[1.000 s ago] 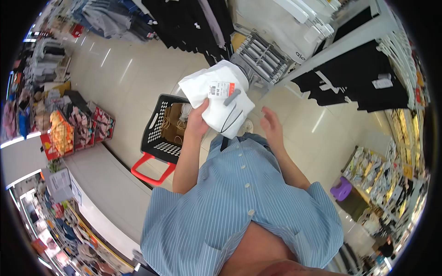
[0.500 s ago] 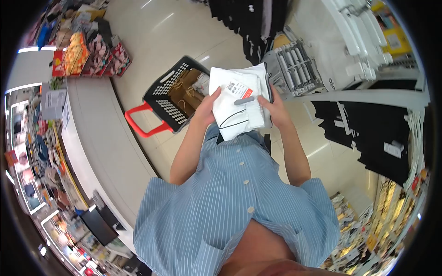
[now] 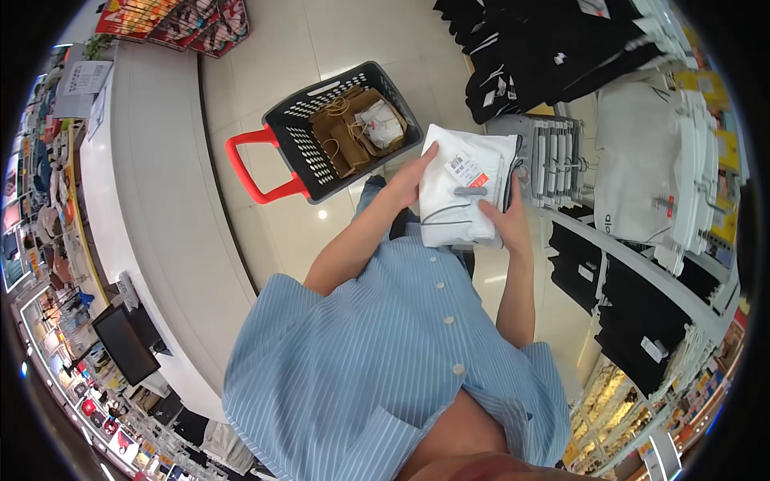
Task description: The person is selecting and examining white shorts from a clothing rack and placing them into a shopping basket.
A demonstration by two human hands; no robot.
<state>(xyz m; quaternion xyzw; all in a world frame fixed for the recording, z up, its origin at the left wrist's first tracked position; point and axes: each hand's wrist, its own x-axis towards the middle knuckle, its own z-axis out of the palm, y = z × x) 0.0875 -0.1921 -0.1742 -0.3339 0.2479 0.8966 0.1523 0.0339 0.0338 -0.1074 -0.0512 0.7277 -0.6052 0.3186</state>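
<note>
A folded white garment with thin dark lines is held flat in front of my shirt. My left hand grips its left edge, thumb on top. On the opposite side, my right hand pinches the edge, its thumb close to a grey security tag. A white and red price tag lies face up on the fabric. The fingers beneath the garment are hidden.
A black shopping basket with a red handle stands ahead on the left, holding brown paper bags and a white bundle. A long white counter runs along the left. Racks of black clothes and white clothes line the right.
My view has turned and shifted, so the basket, counter and racks sit differently in the picture. The garment appears farther right, still between both hands.
</note>
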